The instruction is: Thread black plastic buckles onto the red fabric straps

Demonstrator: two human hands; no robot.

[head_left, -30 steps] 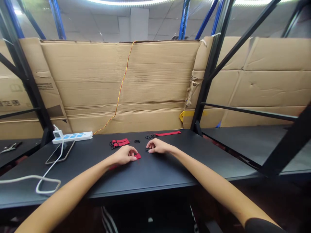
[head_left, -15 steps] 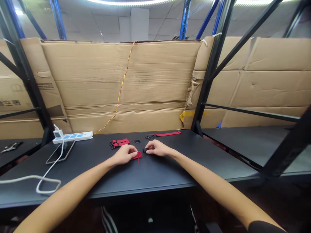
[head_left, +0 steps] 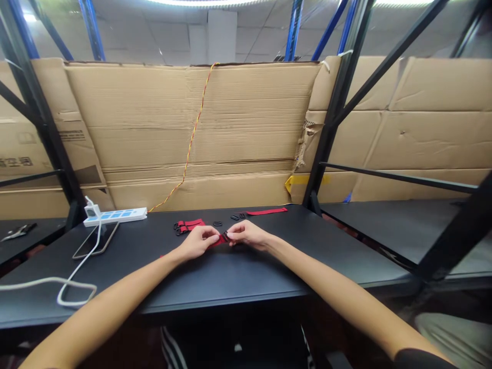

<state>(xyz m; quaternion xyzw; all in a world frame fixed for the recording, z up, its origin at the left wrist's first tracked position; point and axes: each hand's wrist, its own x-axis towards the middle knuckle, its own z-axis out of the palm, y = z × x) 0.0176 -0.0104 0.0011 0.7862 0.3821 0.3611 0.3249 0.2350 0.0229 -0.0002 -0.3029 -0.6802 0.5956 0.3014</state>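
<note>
Inspected left to right across the black desk (head_left: 154,287): your phone (head_left: 95,241) and power strip (head_left: 115,217) lie well aside. Next come bundled red webbing straps (head_left: 188,226) with black hardware. Your left hand (head_left: 197,243) pinches a red strap (head_left: 216,243) tightly between thumb and fingers. Your right hand (head_left: 248,234) pinches a black buckle (head_left: 226,237) at that strap's end, hands nearly touching. Beyond lie a loose black slider (head_left: 217,223) and a single red strap (head_left: 266,211).

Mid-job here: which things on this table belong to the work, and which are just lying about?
Part of the work:
left hand on red strap
right hand on black buckle
paired red straps
loose black buckles
long red strap

Just lying about:
power strip
phone
white cable
</note>
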